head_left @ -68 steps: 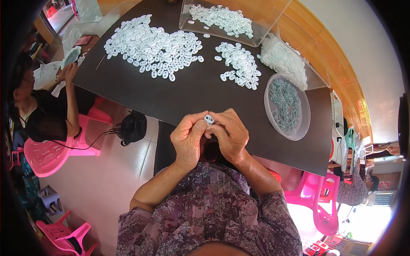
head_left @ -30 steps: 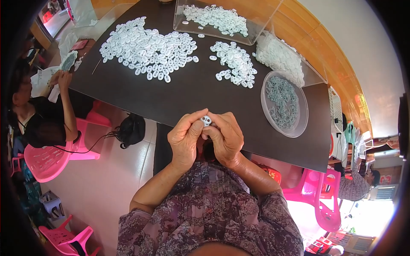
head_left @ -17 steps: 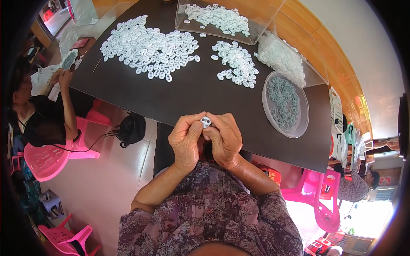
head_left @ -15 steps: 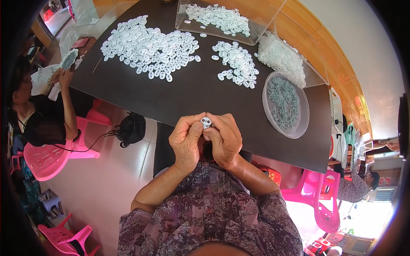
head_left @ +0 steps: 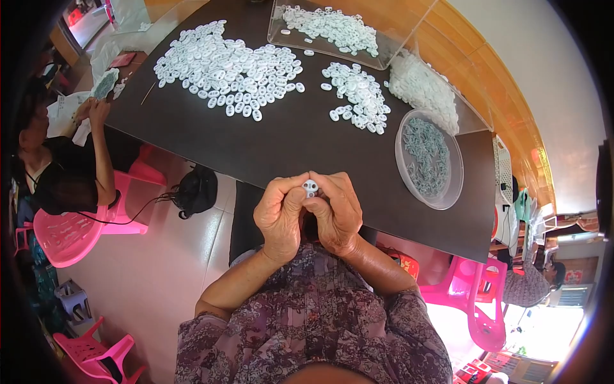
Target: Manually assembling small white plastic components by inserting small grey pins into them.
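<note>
Just past the table's near edge, a small white oval plastic piece with dark round holes (head_left: 310, 187) is pinched between both my hands. Thumb and forefinger of my left hand (head_left: 279, 216) close on its left side. My right hand (head_left: 339, 214) grips the opposite side the same way, fingers curled in. The fingertips hide part of the piece. Ahead on the dark table (head_left: 268, 153) lie a large heap of similar white oval pieces (head_left: 220, 67) and a smaller heap (head_left: 358, 96). A round clear tub (head_left: 458, 185) of small grey-green parts (head_left: 425, 153) stands to the right.
A clear box (head_left: 409, 35) at the back contains more white pieces; a bulging clear bag of white pieces (head_left: 422, 89) sits beside it. A thin stick (head_left: 148, 93) lies at the table's left. A co-worker (head_left: 70, 160) sits at left. Pink chairs (head_left: 70, 237) stand around.
The white piece has tilted slightly between my fingertips, and its holes face a little differently. Both hands keep their pinch. The whole view has shifted slightly.
</note>
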{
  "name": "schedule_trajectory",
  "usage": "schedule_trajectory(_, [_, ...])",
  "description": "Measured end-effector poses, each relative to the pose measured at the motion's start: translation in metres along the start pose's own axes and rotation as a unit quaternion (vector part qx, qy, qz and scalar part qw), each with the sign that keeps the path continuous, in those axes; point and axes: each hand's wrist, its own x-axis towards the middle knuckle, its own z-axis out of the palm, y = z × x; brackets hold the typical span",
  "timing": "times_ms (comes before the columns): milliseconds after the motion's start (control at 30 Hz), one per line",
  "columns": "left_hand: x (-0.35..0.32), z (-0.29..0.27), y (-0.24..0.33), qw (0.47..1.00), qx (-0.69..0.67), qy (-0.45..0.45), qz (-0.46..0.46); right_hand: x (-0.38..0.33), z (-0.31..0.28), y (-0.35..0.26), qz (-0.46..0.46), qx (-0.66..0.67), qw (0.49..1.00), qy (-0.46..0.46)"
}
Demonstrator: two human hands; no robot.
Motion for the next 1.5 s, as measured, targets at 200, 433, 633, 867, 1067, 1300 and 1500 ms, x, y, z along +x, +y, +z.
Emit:
schedule_trajectory(200, [-0.0012, 0.0019, 0.0035, 1.0, -0.002, 0.017, 0.005, 0.0013, 0.0015, -0.0023, -0.002, 0.008, 1.0, -0.003])
schedule_trajectory(433, [-0.0019, -0.0009, 0.0037, 0.998, 0.039, 0.016, 0.036, 0.0012, 0.0025, 0.001, -0.018, 0.015, 1.0, -0.005])
schedule_trajectory(633, [-0.0026, -0.0032, 0.0036, 0.995, 0.07, 0.025, 0.064, 0.0031, 0.0024, -0.0008, -0.014, 0.026, 0.999, -0.018])
schedule_trajectory(867, [-0.0019, -0.0036, 0.0066, 0.996, 0.065, 0.023, 0.05, 0.0082, -0.0004, -0.0009, -0.034, -0.003, 0.999, -0.017])
schedule_trajectory(1067, [-0.0015, -0.0037, 0.0081, 0.996, 0.075, 0.023, 0.05, 0.0071, 0.0001, -0.0008, -0.028, -0.002, 0.999, -0.021])
schedule_trajectory(1300, [-0.0008, -0.0023, 0.009, 0.999, 0.043, 0.018, 0.013, 0.0082, -0.0001, 0.0015, -0.04, -0.011, 0.999, -0.018])
schedule_trajectory(1500, [-0.0008, -0.0022, 0.0061, 1.0, 0.008, 0.008, -0.002, 0.0066, 0.0008, 0.0025, -0.065, -0.031, 0.997, -0.008])
